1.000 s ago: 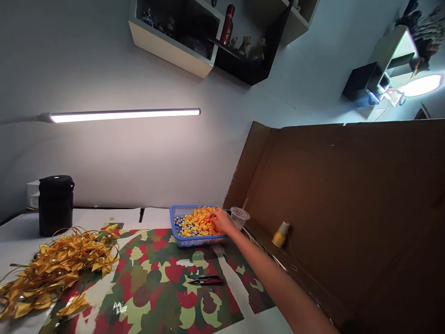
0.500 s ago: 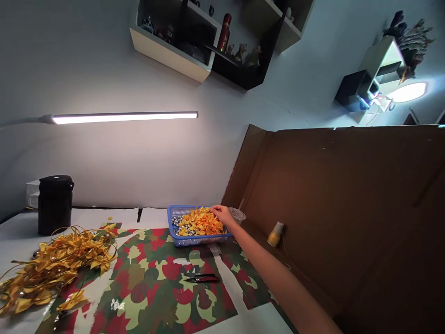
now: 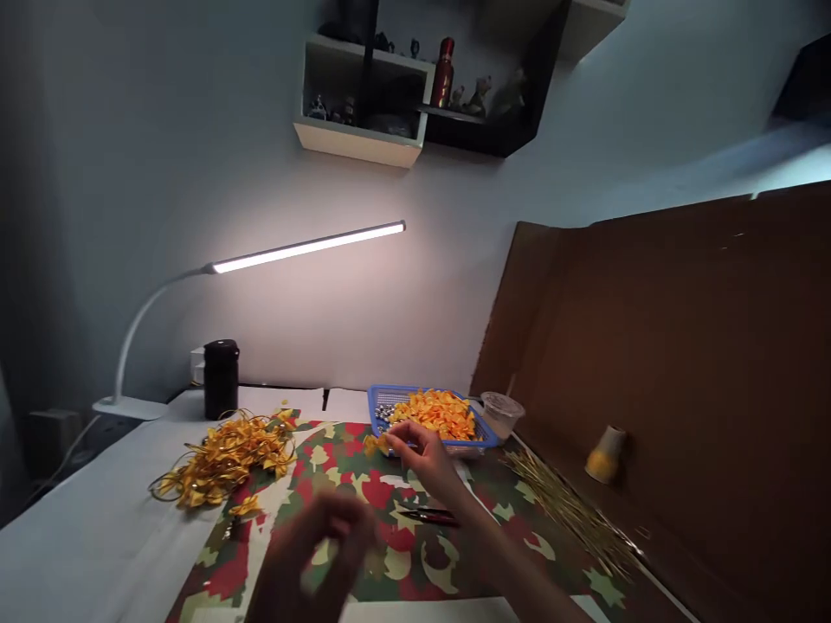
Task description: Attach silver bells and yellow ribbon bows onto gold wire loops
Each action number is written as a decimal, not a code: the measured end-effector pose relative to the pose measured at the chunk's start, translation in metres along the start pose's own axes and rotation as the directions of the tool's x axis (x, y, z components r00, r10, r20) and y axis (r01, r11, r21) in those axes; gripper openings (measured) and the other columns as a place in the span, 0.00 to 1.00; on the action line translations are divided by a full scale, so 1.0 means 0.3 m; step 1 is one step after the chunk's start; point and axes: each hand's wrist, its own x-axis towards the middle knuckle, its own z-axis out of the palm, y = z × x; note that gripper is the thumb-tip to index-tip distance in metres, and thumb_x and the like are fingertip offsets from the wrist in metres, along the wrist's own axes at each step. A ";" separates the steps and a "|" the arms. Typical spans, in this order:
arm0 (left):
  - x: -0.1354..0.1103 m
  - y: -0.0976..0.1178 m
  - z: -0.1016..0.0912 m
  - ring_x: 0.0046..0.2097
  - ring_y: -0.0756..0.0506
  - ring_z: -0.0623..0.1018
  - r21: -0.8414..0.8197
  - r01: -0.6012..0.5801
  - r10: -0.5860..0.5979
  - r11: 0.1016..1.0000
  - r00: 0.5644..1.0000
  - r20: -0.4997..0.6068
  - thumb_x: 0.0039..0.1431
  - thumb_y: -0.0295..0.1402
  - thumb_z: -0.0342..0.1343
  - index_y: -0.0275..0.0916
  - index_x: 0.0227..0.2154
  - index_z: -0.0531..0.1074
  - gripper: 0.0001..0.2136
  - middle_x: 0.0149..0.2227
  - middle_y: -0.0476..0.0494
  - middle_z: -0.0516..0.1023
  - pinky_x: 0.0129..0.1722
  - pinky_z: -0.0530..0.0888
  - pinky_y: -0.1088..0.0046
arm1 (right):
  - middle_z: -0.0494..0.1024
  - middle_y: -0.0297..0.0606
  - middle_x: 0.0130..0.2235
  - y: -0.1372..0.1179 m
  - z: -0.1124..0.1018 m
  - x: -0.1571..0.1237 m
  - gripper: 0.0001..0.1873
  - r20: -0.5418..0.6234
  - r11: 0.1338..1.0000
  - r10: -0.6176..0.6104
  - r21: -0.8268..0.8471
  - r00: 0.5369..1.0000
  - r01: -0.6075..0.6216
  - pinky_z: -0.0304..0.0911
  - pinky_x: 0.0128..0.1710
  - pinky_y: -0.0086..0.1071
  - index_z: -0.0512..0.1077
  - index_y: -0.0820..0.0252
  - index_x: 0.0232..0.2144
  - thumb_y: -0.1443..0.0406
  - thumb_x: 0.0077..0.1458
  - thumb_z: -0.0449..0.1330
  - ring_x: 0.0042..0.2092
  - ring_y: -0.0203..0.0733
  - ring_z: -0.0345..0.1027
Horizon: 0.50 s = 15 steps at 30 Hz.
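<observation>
My right hand (image 3: 425, 459) is closed in a pinch on a yellow petal piece (image 3: 374, 445), in front of the blue basket (image 3: 484, 435). Orange-yellow petal pieces (image 3: 438, 414) and silver beads (image 3: 384, 413) fill that basket. Low in the picture, my left hand (image 3: 325, 554) is smeared by motion, its fingers curved toward the thumb; whether it grips anything does not show. Between the hands and the right forearm lie dark snips (image 3: 432, 516) on the camouflage-patterned sheet (image 3: 383, 493).
A pile of golden flowers on wire stems (image 3: 227, 459) lies left. Behind it stand a black canister (image 3: 222, 381) and a lamp (image 3: 308, 247). Right are a clear tub (image 3: 502, 414), thin golden stems (image 3: 571, 510), a yellow-white cone (image 3: 605, 454) and a tall cardboard wall (image 3: 675, 346).
My right hand has come out of the basket toward me with a yellow petal piece. My left hand has entered the picture. The camera view has shifted, bringing the golden stems into sight.
</observation>
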 end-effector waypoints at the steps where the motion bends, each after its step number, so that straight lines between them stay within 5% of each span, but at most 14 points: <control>1: 0.056 0.016 -0.024 0.41 0.46 0.74 0.074 -0.034 0.039 0.997 0.998 -0.057 0.61 0.39 0.54 0.39 0.35 0.72 0.08 0.38 0.47 0.75 0.45 0.71 0.66 | 0.72 0.32 0.29 -0.006 0.034 -0.015 0.16 0.012 0.999 -0.010 0.037 1.000 0.010 0.65 0.28 0.30 0.70 0.63 0.30 0.54 0.56 0.61 0.29 0.35 0.66; 3: 0.170 0.027 -0.074 0.40 0.45 0.74 0.382 -0.119 0.137 0.916 0.990 -0.018 0.60 0.41 0.53 0.41 0.33 0.72 0.09 0.37 0.47 0.74 0.43 0.70 0.67 | 0.71 0.31 0.27 -0.008 0.086 -0.030 0.20 0.032 0.994 -0.021 0.109 0.999 0.018 0.63 0.26 0.29 0.70 0.61 0.28 0.49 0.52 0.61 0.27 0.35 0.65; 7: 0.327 -0.031 -0.155 0.37 0.44 0.75 0.425 -0.105 0.052 0.899 0.989 0.135 0.50 0.43 0.61 0.38 0.32 0.74 0.13 0.37 0.43 0.76 0.38 0.72 0.67 | 0.70 0.30 0.26 0.021 0.131 -0.028 0.17 0.052 0.977 -0.016 0.212 0.999 0.005 0.64 0.26 0.29 0.68 0.63 0.30 0.53 0.55 0.60 0.25 0.32 0.64; 11: 0.362 -0.125 -0.192 0.37 0.44 0.76 0.383 -0.098 0.005 0.918 0.972 0.236 0.48 0.48 0.60 0.37 0.34 0.73 0.19 0.34 0.43 0.77 0.37 0.72 0.68 | 0.70 0.30 0.26 0.053 0.132 -0.030 0.17 0.051 0.965 0.008 0.263 0.999 -0.021 0.65 0.27 0.30 0.68 0.63 0.30 0.53 0.56 0.59 0.26 0.33 0.65; 15: 0.353 -0.185 -0.205 0.35 0.45 0.75 0.350 -0.072 -0.015 0.934 0.971 0.241 0.50 0.51 0.57 0.37 0.33 0.70 0.20 0.33 0.44 0.75 0.35 0.71 0.69 | 0.70 0.31 0.25 0.055 0.125 -0.047 0.27 0.057 0.955 0.041 0.290 0.997 -0.056 0.67 0.28 0.34 0.67 0.60 0.29 0.43 0.43 0.63 0.27 0.38 0.68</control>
